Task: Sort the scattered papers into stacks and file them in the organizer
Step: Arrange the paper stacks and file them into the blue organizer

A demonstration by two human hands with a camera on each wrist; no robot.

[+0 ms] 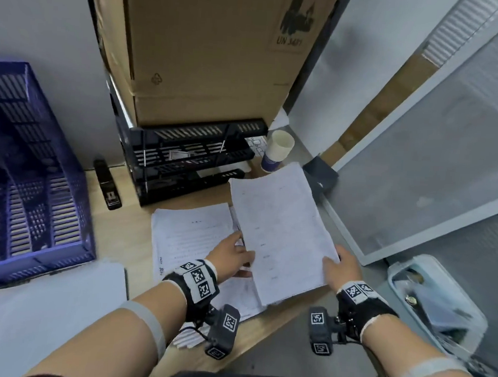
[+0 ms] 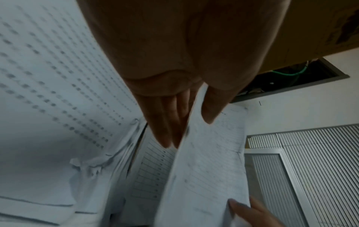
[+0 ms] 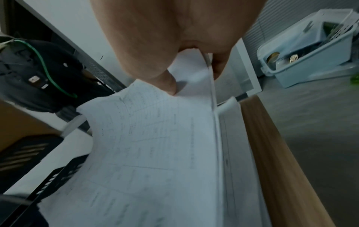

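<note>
Wooden desk wedged into a corner, with a huge cardboard box sitting on top of the black organizer and a purple crate off to the left. Going by what's visible, I'd say the sorting is mostly done but the filing has barely started: the organizer's trays look nearly bare (a bit of paper shows in one, hard to say what), and a flat stack lies on the desk right in front of it, with more sheets peeking out underneath.

Both hands are on a second paper stack, lifted and tilted, far end pointing at the organizer. Left hand pinches its left edge, thumb on top and fingers underneath. Right hand clamps the near right corner, thumb pressed on the top sheet. So the stack sits between the two hands, just short of the trays.

Small stuff: a paper cup right of the organizer, a stapler to its left
</note>
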